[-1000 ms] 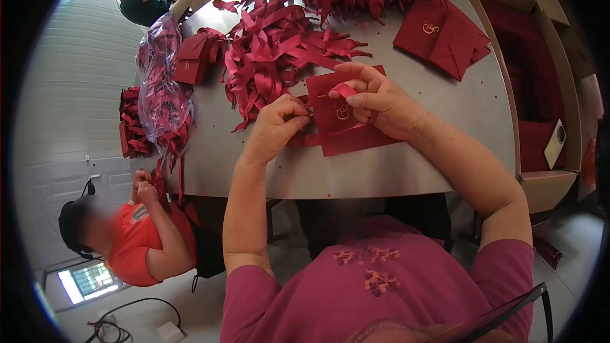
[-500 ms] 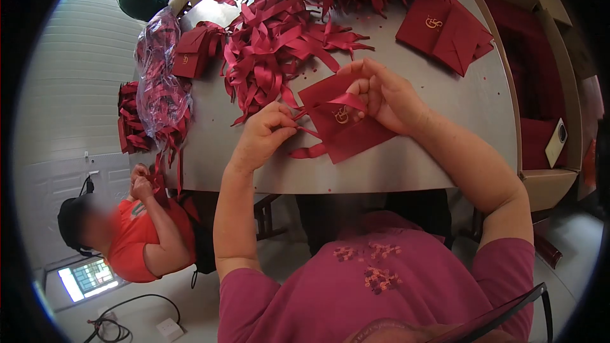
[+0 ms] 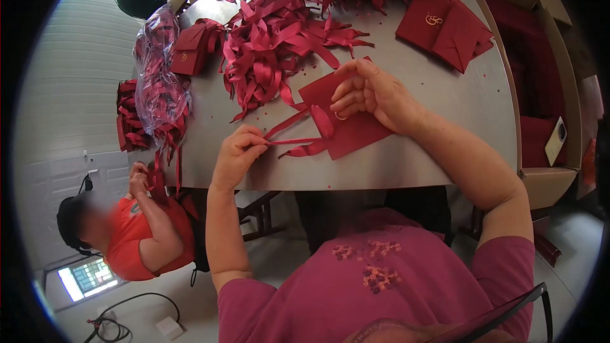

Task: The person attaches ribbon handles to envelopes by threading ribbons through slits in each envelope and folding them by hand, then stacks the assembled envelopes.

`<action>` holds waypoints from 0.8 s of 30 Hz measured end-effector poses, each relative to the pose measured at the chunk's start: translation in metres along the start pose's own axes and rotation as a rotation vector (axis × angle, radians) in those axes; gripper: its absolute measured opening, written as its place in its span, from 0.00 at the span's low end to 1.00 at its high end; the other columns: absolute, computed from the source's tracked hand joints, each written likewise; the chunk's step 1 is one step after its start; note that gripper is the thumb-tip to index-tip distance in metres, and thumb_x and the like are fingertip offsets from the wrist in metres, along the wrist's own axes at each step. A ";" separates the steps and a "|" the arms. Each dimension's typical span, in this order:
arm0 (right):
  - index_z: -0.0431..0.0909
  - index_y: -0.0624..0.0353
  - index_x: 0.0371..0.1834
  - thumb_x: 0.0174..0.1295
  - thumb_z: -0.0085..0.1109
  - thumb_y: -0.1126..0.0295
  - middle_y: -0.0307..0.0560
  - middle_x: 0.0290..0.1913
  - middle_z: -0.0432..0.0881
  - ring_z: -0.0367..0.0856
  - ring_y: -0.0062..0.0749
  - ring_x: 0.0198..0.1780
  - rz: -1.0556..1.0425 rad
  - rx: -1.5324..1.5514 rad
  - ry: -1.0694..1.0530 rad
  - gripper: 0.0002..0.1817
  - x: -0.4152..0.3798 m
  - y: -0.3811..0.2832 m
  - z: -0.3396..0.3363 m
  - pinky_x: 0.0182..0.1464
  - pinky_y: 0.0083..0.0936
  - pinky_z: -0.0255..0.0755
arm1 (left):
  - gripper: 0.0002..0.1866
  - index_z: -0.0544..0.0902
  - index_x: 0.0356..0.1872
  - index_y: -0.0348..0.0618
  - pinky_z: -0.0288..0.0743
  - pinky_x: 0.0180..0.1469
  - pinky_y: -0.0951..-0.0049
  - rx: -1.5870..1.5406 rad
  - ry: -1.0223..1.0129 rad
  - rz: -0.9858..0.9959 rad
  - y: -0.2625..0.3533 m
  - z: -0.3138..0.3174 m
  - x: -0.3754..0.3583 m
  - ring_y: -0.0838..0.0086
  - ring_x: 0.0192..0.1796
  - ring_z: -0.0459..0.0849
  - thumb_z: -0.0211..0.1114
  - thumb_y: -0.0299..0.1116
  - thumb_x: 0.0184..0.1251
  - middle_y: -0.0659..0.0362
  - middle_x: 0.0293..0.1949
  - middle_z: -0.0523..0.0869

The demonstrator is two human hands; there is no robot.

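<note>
A dark red paper bag [image 3: 356, 138] with a gold emblem lies flat on the table in front of me. My left hand [image 3: 240, 152] pinches a red ribbon [image 3: 293, 141], whose strands run taut from the fingertips to the bag's left edge. Over the bag's upper right part rests my right hand [image 3: 381, 98], side-on, its fingers loosely extended and largely covering the emblem. Nothing shows gripped in that hand. A ribbon loop [image 3: 322, 121] stands up from the bag just left of the right fingers, and a loose ribbon end [image 3: 303, 150] lies below the taut strands.
Beyond the bag a heap of red ribbons [image 3: 270, 44] covers the metal table [image 3: 406, 165]. Stacked red bags [image 3: 441, 32] lie at the upper right, beside a cardboard box [image 3: 549, 184]. At left are a plastic-wrapped bundle [image 3: 159, 70] and a co-worker in an orange shirt [image 3: 152, 241].
My left hand has moved down and left, drawing the ribbon out from the bag. My right fingers have let go of the ribbon loop, which has shrunk and shifted left.
</note>
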State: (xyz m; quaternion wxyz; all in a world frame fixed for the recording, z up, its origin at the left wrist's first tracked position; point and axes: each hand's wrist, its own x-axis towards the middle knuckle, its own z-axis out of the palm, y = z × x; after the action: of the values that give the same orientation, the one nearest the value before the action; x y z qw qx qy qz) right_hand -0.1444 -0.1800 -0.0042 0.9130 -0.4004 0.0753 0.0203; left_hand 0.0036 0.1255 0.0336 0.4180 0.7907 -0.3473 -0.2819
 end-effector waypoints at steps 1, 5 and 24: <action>0.68 0.57 0.59 0.77 0.38 0.47 0.53 0.45 0.81 0.85 0.37 0.45 0.004 -0.002 -0.003 0.25 0.000 0.000 0.000 0.51 0.34 0.79 | 0.03 0.83 0.33 0.31 0.71 0.37 0.81 0.010 0.003 -0.003 -0.001 0.000 0.000 0.80 0.35 0.77 0.65 0.17 0.58 0.61 0.39 0.79; 0.68 0.57 0.59 0.77 0.37 0.48 0.53 0.44 0.81 0.85 0.37 0.43 -0.020 -0.014 -0.029 0.25 0.000 0.004 -0.002 0.50 0.33 0.79 | 0.03 0.84 0.34 0.32 0.72 0.37 0.81 -0.005 0.023 -0.045 -0.001 -0.002 -0.003 0.81 0.36 0.78 0.65 0.18 0.59 0.61 0.40 0.81; 0.71 0.59 0.52 0.75 0.39 0.52 0.54 0.34 0.83 0.84 0.34 0.30 -0.017 -0.160 -0.158 0.21 -0.015 -0.012 0.010 0.36 0.25 0.78 | 0.10 0.81 0.35 0.36 0.71 0.33 0.76 0.275 -0.167 -0.093 0.088 0.046 0.107 0.80 0.30 0.77 0.71 0.29 0.55 0.62 0.27 0.80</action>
State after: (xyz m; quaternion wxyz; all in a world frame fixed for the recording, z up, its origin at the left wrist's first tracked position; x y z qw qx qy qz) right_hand -0.1564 -0.1804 0.0132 0.8814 -0.4696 -0.0023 0.0502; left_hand 0.0066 -0.0162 0.0701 0.2619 0.8296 -0.3790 -0.3156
